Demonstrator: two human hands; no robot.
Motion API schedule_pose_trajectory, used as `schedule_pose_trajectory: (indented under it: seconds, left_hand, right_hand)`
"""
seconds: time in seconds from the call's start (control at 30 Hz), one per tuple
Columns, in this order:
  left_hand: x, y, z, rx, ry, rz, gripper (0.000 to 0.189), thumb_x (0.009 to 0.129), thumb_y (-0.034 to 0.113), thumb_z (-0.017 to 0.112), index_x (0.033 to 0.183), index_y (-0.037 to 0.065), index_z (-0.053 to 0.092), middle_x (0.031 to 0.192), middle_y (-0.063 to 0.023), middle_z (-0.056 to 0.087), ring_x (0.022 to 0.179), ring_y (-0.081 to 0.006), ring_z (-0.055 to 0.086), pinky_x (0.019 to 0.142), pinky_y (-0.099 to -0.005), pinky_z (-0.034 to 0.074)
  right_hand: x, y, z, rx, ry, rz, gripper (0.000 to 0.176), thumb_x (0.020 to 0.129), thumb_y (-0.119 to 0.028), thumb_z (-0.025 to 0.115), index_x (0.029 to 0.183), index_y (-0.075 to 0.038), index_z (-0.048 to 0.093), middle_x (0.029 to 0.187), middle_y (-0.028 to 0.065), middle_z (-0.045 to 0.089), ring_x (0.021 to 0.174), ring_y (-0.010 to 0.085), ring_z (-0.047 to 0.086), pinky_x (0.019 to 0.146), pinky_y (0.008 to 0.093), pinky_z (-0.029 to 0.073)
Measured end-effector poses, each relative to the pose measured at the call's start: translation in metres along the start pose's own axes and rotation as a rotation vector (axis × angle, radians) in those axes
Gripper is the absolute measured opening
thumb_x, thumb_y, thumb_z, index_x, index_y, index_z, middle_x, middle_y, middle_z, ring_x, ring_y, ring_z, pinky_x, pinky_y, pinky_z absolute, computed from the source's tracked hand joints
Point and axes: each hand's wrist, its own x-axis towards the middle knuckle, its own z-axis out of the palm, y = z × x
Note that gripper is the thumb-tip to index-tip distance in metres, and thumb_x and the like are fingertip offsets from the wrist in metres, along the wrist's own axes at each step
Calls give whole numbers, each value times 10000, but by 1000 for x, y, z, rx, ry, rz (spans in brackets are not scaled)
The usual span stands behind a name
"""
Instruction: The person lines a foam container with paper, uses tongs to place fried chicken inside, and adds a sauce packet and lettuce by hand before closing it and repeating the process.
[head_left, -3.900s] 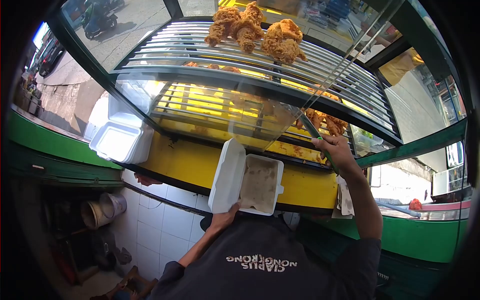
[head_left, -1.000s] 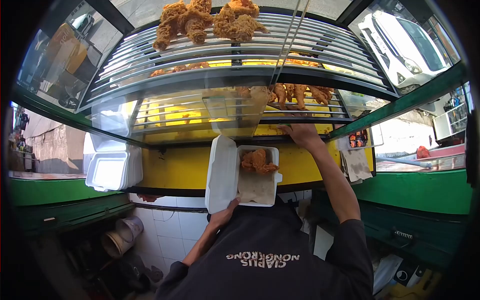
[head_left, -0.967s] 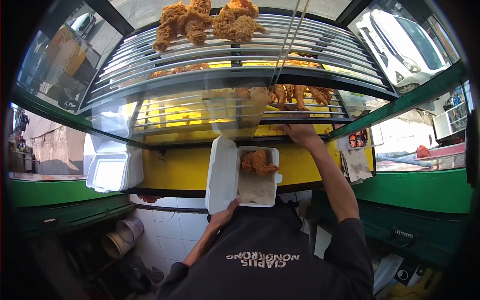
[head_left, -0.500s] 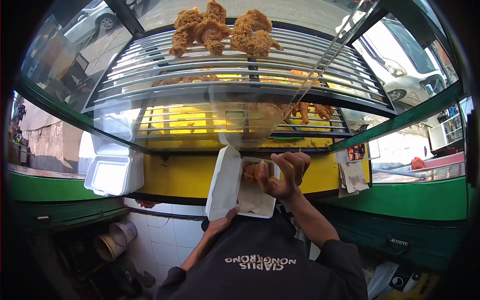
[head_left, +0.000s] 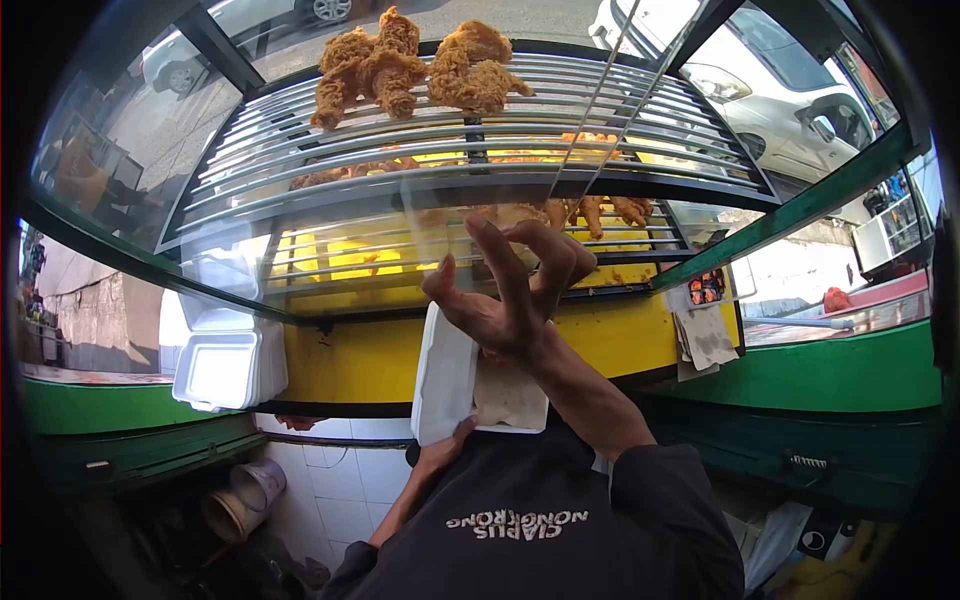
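Observation:
An open white foam takeout box (head_left: 446, 385) leans against my shirt front, its lid folded out to the left and brown paper lining (head_left: 510, 395) in its base. My left hand (head_left: 445, 450) grips the box's lower edge near the hinge. Raised above the box, my right hand (head_left: 512, 315) has its fingers bent and spread, with nothing visible in them. It covers most of the fried chicken (head_left: 489, 355) in the box; only a sliver shows. Behind that hand stands the glass display case, with fried chicken pieces (head_left: 375, 75) on its upper rack (head_left: 300, 135).
Stacked foam boxes (head_left: 225, 368) stand on the yellow counter (head_left: 345, 365) at left. Paper sheets (head_left: 708, 335) and small red packets (head_left: 707, 287) are at right. Long thin metal rods (head_left: 615, 125) slant across the rack. More chicken (head_left: 630, 210) lies on the lower shelf.
My right hand has moved up and left, from inside the box to in front of the glass. My left hand and the box stay nearly in place. The view has shifted slightly.

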Motion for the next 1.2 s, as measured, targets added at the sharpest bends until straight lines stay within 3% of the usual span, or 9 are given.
schedule_pose_trajectory:
  seconds: [0.1,0.3,0.47,0.53,0.83,0.9,0.93,1.03,1.2]
  left_hand:
    - [1,5,1,-42,12,34,403,848,244,689,1132,-18,574,1032,-135,603,954,-249,569,844,-357,453]
    - [0,12,0,-25,11,109,382,861,218,672,1160,-3,584,1066,-169,624,980,-298,595,853,-377,470]
    - [-1,11,-2,-52,-61,-55,415,859,274,678,1139,-13,571,1019,-139,604,941,-254,572,840,-351,457]
    - [-2,15,-3,-40,-73,-44,423,861,289,675,1139,-13,574,1014,-140,609,939,-255,574,841,-350,458]
    - [0,14,7,10,-48,-38,390,857,263,688,1112,-18,596,1025,-137,618,947,-256,579,853,-363,455]
    - [-1,15,11,16,-40,-36,378,856,249,689,1107,-19,598,1025,-135,618,947,-255,579,855,-364,455]
    - [-2,16,13,30,-45,-36,375,853,240,690,1107,-20,597,1021,-133,618,943,-256,579,854,-363,454]
    - [-1,22,31,54,-55,-31,373,846,226,692,1107,-22,595,1024,-135,615,946,-257,575,858,-362,451]
    - [2,30,75,29,-44,9,392,836,215,688,1129,-22,580,1059,-140,601,986,-258,559,880,-361,439]
  right_hand:
    - [4,14,-20,-53,-69,-38,533,677,-178,749,1177,-57,610,1068,89,461,997,220,402,837,413,281]
    - [4,52,-56,-170,7,43,518,689,-104,697,1185,-4,586,1143,131,499,1090,265,464,930,416,366]
    - [7,89,-90,-367,45,75,535,697,-60,675,1215,15,569,1145,133,539,1046,261,512,885,377,445]
    - [4,102,-101,-357,73,155,520,714,-52,675,1221,0,573,1154,132,549,1117,271,511,941,399,442]
    - [8,144,-139,-517,80,177,550,709,-26,674,1247,-17,563,1151,134,555,1099,281,528,928,392,453]
    - [6,145,-138,-424,81,198,548,709,-32,680,1243,-16,563,1138,128,554,1094,279,526,924,397,450]
    - [8,144,-139,-459,58,154,565,726,-29,673,1273,-3,536,1112,129,564,983,253,544,868,370,452]
    - [1,147,-146,-367,7,227,555,721,-46,703,1257,-11,561,1137,138,551,1082,273,531,900,393,456]
    - [-47,163,-173,-224,-108,331,472,773,-63,710,1224,-7,583,1072,146,601,1000,294,580,869,397,467]
